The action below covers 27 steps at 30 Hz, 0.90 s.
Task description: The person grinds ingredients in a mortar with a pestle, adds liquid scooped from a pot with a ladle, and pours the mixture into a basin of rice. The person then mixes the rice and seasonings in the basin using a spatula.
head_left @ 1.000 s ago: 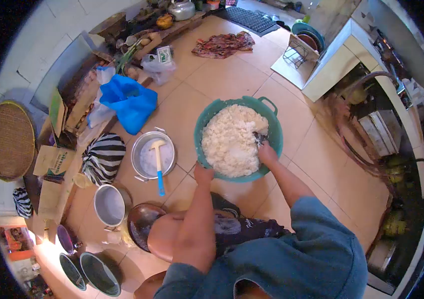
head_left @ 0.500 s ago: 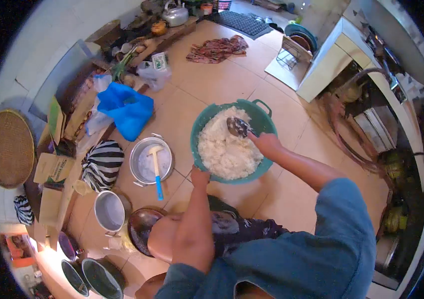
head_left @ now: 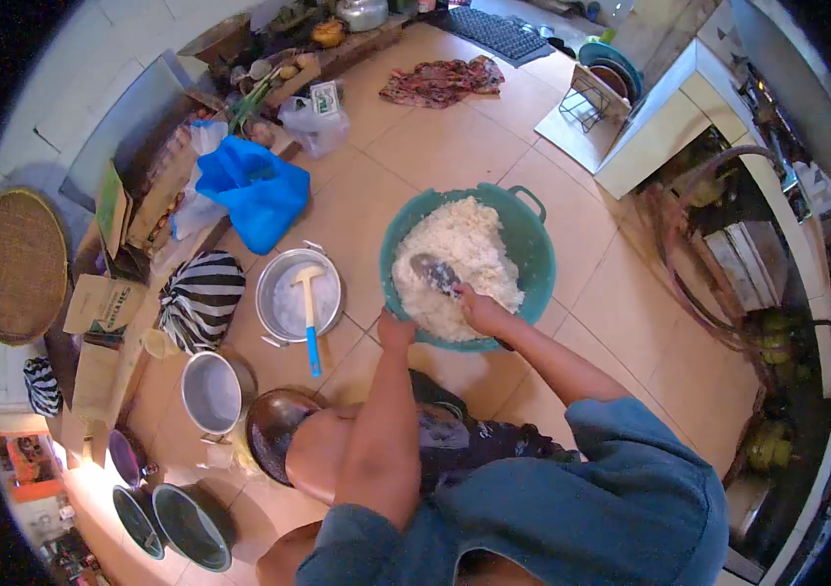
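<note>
A green plastic basin [head_left: 539,256] with a loop handle stands on the tiled floor, heaped with white cooked rice [head_left: 469,239]. My right hand [head_left: 483,311] is closed round the handle of a dark serving spoon [head_left: 434,272], whose bowl rests on the rice left of the middle. At the near left of the basin, my left hand [head_left: 397,330] grips the rim; its fingers are partly hidden. Left of the basin sits a metal pot [head_left: 266,301] with a blue-handled spatula [head_left: 310,317] lying across it.
Nearer me are a smaller metal pot [head_left: 211,393] and a dark round bowl [head_left: 269,430]. A blue bag [head_left: 257,200] and a striped bundle [head_left: 202,298] lie along the left ledge. A crumpled cloth [head_left: 443,82] is on the floor ahead; a white cabinet [head_left: 655,142] stands right.
My right hand has brought the spoon left and nearer to me across the rice. The left hand stays at the basin's rim. The view has shifted slightly.
</note>
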Tool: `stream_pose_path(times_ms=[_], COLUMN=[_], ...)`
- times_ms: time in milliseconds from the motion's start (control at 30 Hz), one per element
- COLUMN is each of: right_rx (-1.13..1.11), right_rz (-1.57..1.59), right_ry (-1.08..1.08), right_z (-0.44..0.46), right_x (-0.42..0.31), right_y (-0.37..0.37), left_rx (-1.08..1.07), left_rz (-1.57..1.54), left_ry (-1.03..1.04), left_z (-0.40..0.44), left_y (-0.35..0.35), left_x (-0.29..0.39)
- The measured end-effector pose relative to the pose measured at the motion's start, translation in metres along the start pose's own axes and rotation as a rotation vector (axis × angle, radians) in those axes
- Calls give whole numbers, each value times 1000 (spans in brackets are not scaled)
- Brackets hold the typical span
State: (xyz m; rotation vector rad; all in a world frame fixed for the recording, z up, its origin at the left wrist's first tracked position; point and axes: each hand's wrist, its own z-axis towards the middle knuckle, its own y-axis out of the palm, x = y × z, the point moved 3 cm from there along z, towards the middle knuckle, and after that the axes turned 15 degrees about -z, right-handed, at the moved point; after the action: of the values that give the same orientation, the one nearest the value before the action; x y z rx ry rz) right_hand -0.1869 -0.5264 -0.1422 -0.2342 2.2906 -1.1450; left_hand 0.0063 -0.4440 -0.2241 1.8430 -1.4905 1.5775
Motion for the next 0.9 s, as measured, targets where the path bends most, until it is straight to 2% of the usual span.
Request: stream_pose_path(times_ms=[100,167,267,300,400,467,500,533,600,700,767,800,900], right_rx=[-18,-32,-406,-327,-90,186,257,234,-29,-133,-207,-115,44], right_rz=[-6,-58,201,304,428,249,171,152,219,88,49,-114,-661], right_ry=[-152,-258,82,104,81,-121,-134,-88,37,-180,-309,-312,40], right_z=[-32,-58,-81,-74,-31,18,32,30,-11,-44,-57,-64,-78], right_x=[23,40,21,23,41,62,64,58,35,55,67,65,33], right_y=[3,-9,-84,-95,-104,-73,-48,-30,-12,-26,-34,-56,-139], left_rx=[-68,-2,61,78,17,134,193,160,100,61,-27,-69,-380], left_rz=[-77,-124,0,70,-33,24,52,77,120,147,5,-66,187], left_ry=[-152,-139,-24,26,-126,-19,34,83,136,109,-203,-356,-251], left_z=[-2,-4,8,13,-18,-11,-4,9,21,16,42,57,99], left_y=[-2,-1,7,10,-11,-3,2,6,2,-20,-23,-27,-50], left_x=[4,6,-24,-33,29,12,0,-9,-20,21,3,-9,-10])
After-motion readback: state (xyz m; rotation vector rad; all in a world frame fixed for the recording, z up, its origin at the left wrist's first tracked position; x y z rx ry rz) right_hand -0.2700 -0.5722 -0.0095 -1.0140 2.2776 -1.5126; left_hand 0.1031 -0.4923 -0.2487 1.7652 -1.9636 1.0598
